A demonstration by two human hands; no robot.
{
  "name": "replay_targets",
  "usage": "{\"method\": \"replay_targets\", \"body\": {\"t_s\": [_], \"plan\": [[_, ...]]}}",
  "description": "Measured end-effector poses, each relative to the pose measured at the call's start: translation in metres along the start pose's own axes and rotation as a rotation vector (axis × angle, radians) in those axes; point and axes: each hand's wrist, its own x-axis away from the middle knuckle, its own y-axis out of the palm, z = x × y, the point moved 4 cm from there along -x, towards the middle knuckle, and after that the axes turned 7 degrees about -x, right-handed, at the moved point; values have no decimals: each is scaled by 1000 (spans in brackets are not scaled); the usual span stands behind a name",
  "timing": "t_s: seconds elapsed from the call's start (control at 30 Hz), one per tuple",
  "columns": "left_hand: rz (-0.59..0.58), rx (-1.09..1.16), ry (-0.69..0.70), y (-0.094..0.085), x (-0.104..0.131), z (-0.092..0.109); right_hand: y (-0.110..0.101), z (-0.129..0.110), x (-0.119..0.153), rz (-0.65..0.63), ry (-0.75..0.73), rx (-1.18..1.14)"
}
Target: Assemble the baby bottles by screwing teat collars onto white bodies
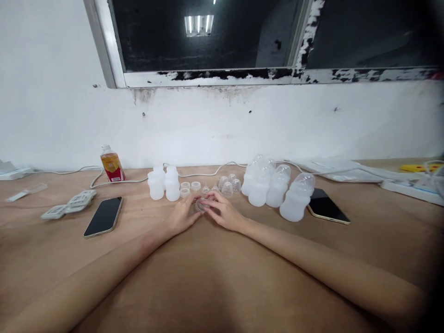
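With the clear round part (201, 204) taken as the centre of the dial and 12 o'clock pointing at the wall (194, 125), the left hand (183, 212) is pinching the part from 9 o'clock between thumb and fingers. The right hand (224, 210) is pinching it from 3 o'clock, fingers bent over its edge; the fingers are partly covering the part, so its full outline is not readable. The part is sitting low over the table (222, 286), between the two hands; whether it is touching the surface cannot be told. White rings (196, 186) are lying near it at 11 o'clock, clear teats (206, 189) are standing just beyond the fingers toward 12 to 1 o'clock, and clear domed caps (227, 189) are resting at 2 o'clock. Uncapped bottles (172, 185) are standing upright at 10 o'clock. Capped bottles (258, 189) are standing between 2 and 3 o'clock, the nearest one partly covering a phone (328, 206). A second phone (103, 216) is lying well apart at 9 o'clock.
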Motion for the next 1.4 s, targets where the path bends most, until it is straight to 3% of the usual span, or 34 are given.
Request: {"method": "replay_targets", "body": {"t_s": [0.1, 0.3, 0.43, 0.57, 0.93, 1.4], "plan": [[15, -16, 56, -3, 1, 7, -3, 11, -1, 90, 170, -90], [-45, -21, 139, -8, 0, 22, 4, 24, -1, -35, 349, -250], [15, -7, 9, -7, -4, 13, 2, 21, -2, -35, 337, -219], [-101, 41, -93, 4, -8, 1, 3, 17, -3, -74, 319, -197], [-97, 14, -100, 6, -10, 1, 7, 12, 0, -98, 238, 69], [-114, -149, -102, 14, -14, 1, 9, 13, 0, -142, 217, 133]]}}
